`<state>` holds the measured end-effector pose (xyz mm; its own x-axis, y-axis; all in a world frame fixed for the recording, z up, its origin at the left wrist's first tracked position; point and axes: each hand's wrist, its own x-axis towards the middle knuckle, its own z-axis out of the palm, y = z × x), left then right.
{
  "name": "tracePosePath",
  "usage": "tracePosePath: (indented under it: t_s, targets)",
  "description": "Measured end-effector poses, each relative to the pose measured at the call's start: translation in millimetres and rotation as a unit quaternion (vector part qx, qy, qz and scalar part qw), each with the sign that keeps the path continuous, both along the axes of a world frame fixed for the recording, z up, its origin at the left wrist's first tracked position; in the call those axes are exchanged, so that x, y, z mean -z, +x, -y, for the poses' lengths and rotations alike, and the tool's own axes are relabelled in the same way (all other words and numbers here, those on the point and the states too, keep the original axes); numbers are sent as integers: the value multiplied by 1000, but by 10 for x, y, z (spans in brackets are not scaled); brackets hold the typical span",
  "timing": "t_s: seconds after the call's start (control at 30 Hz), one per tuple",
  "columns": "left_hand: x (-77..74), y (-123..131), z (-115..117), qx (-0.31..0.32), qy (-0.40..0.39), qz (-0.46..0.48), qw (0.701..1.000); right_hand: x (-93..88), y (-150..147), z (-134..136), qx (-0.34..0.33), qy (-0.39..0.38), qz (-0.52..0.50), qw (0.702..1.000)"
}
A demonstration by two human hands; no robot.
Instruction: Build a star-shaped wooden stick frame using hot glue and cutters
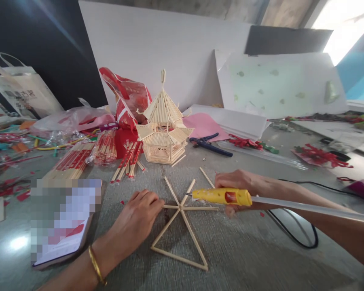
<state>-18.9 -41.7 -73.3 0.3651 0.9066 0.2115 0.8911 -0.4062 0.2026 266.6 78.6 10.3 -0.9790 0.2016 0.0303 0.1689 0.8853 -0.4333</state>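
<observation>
The left hand (142, 210), fingers bent, pinches one arm of the wooden stick frame (181, 208) lying flat on the grey tabletop (124, 266). The right hand (235, 179) grips a yellow glue gun (214, 196) pointed left near the frame's centre, forearm reaching from the right.

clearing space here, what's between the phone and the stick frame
The head view shows the left hand between the phone and stick frame, plus a small red scrap on the table.
</observation>
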Motion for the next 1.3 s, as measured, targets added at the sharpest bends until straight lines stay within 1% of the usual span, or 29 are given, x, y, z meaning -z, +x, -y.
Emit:
tracePosePath:
  t_s: [0.1, 0.13, 0.27, 0.37, 0.6, 0.77, 0.93, 1.07, 1.3]
  targets:
    - [11, -8, 14, 0, 4, 1, 1000, 23, -14, -2, -23, -33, 15, 999]
    - [9, -8, 19, -1, 4, 1, 1000, 50, -12, -11, -27, -31, 19, 999]
    - [2, -10, 31, -5, 19, -8, 1000, 194, -14, -50, -31, 37, 22, 999]
    - [3, -12, 32, -5, 23, -17, 1000, 249, -47, -52, -29, 58, 33, 997]
    - [-7, -13, 38, 2, 8, -22, 1000, 216, -130, -6, -19, 94, 49, 994]
    - [8, -19, 37, 7, 20, -20, 1000, 276, -124, -34, -31, 100, 23, 994]
    - [-1, -20, 34, 6, 22, -32, 999, 327, -114, -61, -18, 113, 25, 993]
    - [-7, -19, 36, 8, 15, -34, 999, 325, -106, -42, -11, 115, 22, 993]
    - [19, -26, 25, 1, 16, -30, 999, 306, -120, -12, -19, 103, 30, 994]
